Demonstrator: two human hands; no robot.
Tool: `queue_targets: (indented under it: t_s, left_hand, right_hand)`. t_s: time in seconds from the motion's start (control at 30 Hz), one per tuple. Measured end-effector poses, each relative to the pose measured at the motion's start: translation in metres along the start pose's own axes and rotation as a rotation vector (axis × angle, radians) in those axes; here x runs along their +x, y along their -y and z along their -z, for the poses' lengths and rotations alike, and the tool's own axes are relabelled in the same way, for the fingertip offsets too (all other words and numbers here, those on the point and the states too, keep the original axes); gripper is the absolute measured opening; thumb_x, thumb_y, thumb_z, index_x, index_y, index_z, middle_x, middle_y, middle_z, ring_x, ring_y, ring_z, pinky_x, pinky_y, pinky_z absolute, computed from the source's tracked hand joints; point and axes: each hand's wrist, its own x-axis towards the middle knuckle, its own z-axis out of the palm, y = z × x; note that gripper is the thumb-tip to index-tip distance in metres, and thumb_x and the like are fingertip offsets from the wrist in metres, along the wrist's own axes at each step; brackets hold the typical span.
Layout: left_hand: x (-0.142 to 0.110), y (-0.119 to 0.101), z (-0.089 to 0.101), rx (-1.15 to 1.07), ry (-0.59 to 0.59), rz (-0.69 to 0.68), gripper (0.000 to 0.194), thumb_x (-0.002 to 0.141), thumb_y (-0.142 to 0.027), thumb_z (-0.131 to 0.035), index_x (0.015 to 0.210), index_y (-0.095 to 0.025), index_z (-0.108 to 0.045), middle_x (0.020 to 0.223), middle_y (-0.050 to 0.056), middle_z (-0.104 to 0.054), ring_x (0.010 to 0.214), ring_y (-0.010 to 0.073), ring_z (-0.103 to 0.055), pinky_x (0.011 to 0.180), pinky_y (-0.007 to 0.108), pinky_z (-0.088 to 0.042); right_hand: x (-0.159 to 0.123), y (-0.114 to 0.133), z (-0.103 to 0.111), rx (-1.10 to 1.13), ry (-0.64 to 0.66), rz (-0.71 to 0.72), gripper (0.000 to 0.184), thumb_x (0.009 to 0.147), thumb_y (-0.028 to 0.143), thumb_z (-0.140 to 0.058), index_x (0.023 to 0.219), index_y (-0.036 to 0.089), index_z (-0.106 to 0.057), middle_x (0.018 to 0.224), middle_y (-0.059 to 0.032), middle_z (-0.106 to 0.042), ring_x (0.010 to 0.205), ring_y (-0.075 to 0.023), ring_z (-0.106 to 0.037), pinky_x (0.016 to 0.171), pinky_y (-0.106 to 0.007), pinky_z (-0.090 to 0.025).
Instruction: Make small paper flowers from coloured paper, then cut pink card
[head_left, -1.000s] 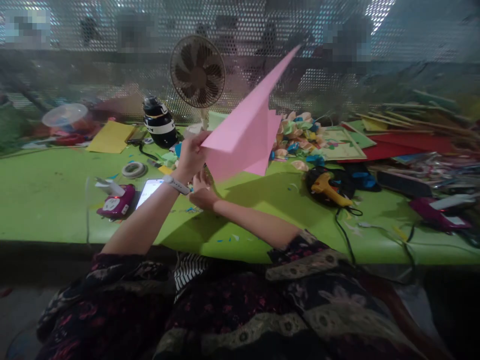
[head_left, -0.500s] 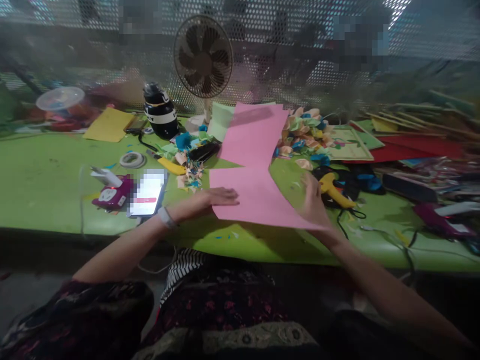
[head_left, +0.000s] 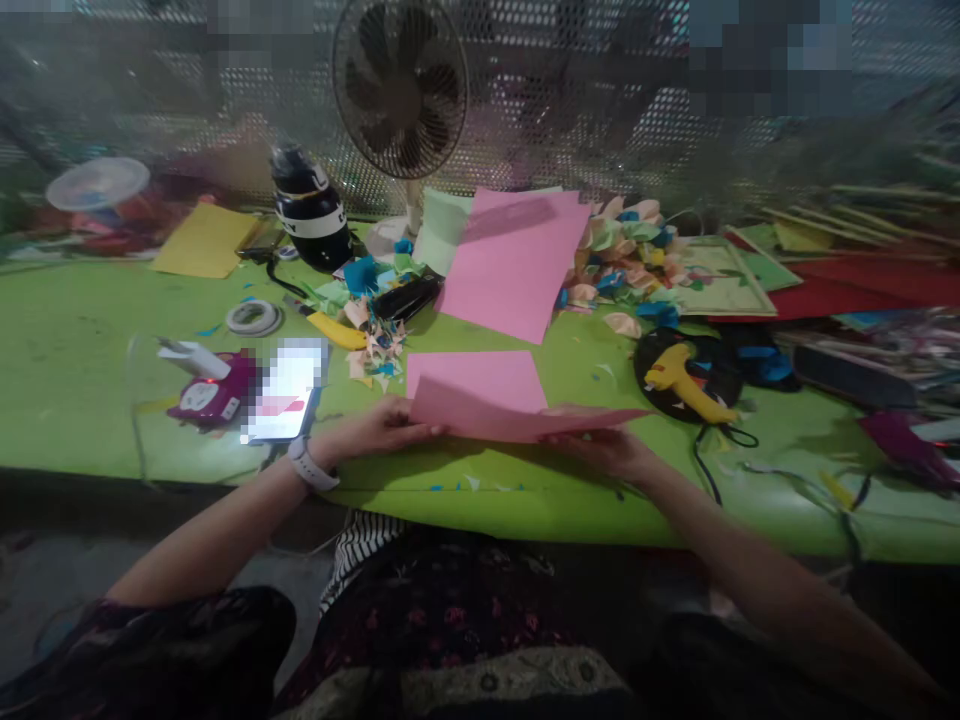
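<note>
A sheet of pink paper (head_left: 480,385) lies near the table's front edge, its near side raised and bent over toward the far side. My left hand (head_left: 390,425) grips its left end, thumb along the near edge. At the right, my right hand (head_left: 600,445) holds the raised part, with its fingers partly behind the paper. Just beyond lies a second pink sheet (head_left: 517,265), apart from the first, over a pale green sheet (head_left: 444,230). Right of my right hand is a yellow glue gun (head_left: 690,385) on a black round base.
A lit phone (head_left: 289,390), a purple power socket (head_left: 214,390) and a tape roll (head_left: 253,317) sit at left. Behind stand a black bottle (head_left: 309,215) and a fan (head_left: 401,90). Cut paper pieces (head_left: 622,255) are heaped beyond the sheets. Red paper (head_left: 847,285) lies at right.
The near pink sheet's front part has been lifted and bent over. My right hand has moved left and nearer to me; my left hand has shifted slightly left and down to the edge.
</note>
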Motion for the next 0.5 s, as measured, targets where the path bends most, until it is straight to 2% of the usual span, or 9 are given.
queue_targets:
  t_s: [0.03, 0.1, 0.17, 0.23, 0.3, 0.4, 0.47, 0.5]
  left_hand:
    - [0.000, 0.000, -0.001, -0.003, -0.009, 0.044, 0.034, 0.087, -0.048, -0.068, 0.077, -0.016, -0.073, 0.066, 0.002, -0.065, 0.062, 0.0157, -0.060, 0.058, 0.028, -0.052]
    - [0.001, -0.002, -0.004, -0.035, -0.171, 0.070, 0.036, 0.089, -0.050, -0.065, 0.084, -0.016, -0.071, 0.073, 0.003, -0.066, 0.068, 0.0156, -0.060, 0.064, 0.029, -0.053]
    - [0.002, -0.006, -0.008, -0.110, -0.432, 0.006, 0.038, 0.088, -0.049, -0.067, 0.110, -0.017, -0.068, 0.090, 0.006, -0.070, 0.082, 0.0174, -0.064, 0.075, 0.031, -0.055]
    - [0.003, -0.009, -0.011, -0.183, -0.584, -0.054, 0.058, 0.087, -0.046, -0.070, 0.136, -0.019, -0.054, 0.103, 0.009, -0.071, 0.089, 0.0182, -0.065, 0.079, 0.032, -0.056]
    - [0.000, -0.010, -0.012, -0.193, -0.573, -0.038, 0.071, 0.087, -0.044, -0.071, 0.148, -0.019, -0.043, 0.100, 0.009, -0.072, 0.080, 0.0164, -0.064, 0.072, 0.029, -0.054]
    - [-0.005, -0.004, -0.010, -0.137, -0.413, 0.060, 0.074, 0.088, -0.043, -0.071, 0.150, -0.016, -0.042, 0.077, 0.003, -0.068, 0.059, 0.0116, -0.054, 0.054, 0.023, -0.043]
    - [-0.001, 0.003, -0.008, -0.098, -0.349, 0.098, 0.074, 0.088, -0.043, -0.070, 0.150, -0.014, -0.042, 0.071, 0.002, -0.065, 0.054, 0.0105, -0.049, 0.050, 0.022, -0.037]
    - [0.004, 0.005, -0.009, -0.070, -0.350, 0.101, 0.074, 0.089, -0.043, -0.070, 0.150, -0.013, -0.042, 0.073, 0.002, -0.065, 0.055, 0.0106, -0.049, 0.050, 0.022, -0.036]
  right_hand:
    - [0.001, 0.003, -0.001, 0.015, -0.016, -0.053, 0.041, 0.081, 0.059, -0.068, 0.093, 0.021, -0.077, 0.093, -0.0102, -0.079, 0.086, -0.0294, -0.075, 0.080, -0.047, -0.063]
    - [0.007, 0.011, -0.004, 0.048, -0.077, -0.142, 0.046, 0.076, 0.058, -0.074, 0.099, 0.017, -0.076, 0.100, -0.0129, -0.078, 0.092, -0.0314, -0.074, 0.087, -0.048, -0.062]
    - [0.016, 0.018, -0.006, 0.109, -0.118, -0.172, 0.053, 0.072, 0.055, -0.079, 0.106, 0.015, -0.074, 0.107, -0.0143, -0.077, 0.099, -0.0319, -0.072, 0.092, -0.048, -0.059]
    - [0.023, 0.020, -0.007, 0.194, -0.128, -0.154, 0.056, 0.073, 0.056, -0.078, 0.109, 0.014, -0.072, 0.110, -0.0138, -0.077, 0.100, -0.0307, -0.072, 0.090, -0.047, -0.059]
    - [0.026, 0.018, -0.008, 0.243, -0.121, -0.170, 0.054, 0.075, 0.061, -0.074, 0.102, 0.014, -0.073, 0.102, -0.0122, -0.078, 0.093, -0.0291, -0.072, 0.083, -0.045, -0.060]
    - [0.022, 0.010, -0.007, 0.189, -0.023, -0.241, 0.049, 0.078, 0.065, -0.069, 0.081, 0.016, -0.073, 0.083, -0.0098, -0.077, 0.077, -0.0270, -0.072, 0.071, -0.042, -0.061]
    - [0.019, 0.004, -0.003, 0.168, 0.001, -0.236, 0.046, 0.080, 0.062, -0.070, 0.087, 0.016, -0.073, 0.087, -0.0094, -0.078, 0.080, -0.0271, -0.073, 0.075, -0.044, -0.061]
    - [0.019, 0.002, 0.000, 0.165, -0.027, -0.224, 0.045, 0.079, 0.059, -0.071, 0.094, 0.017, -0.073, 0.093, -0.0097, -0.078, 0.086, -0.0276, -0.073, 0.080, -0.045, -0.061]
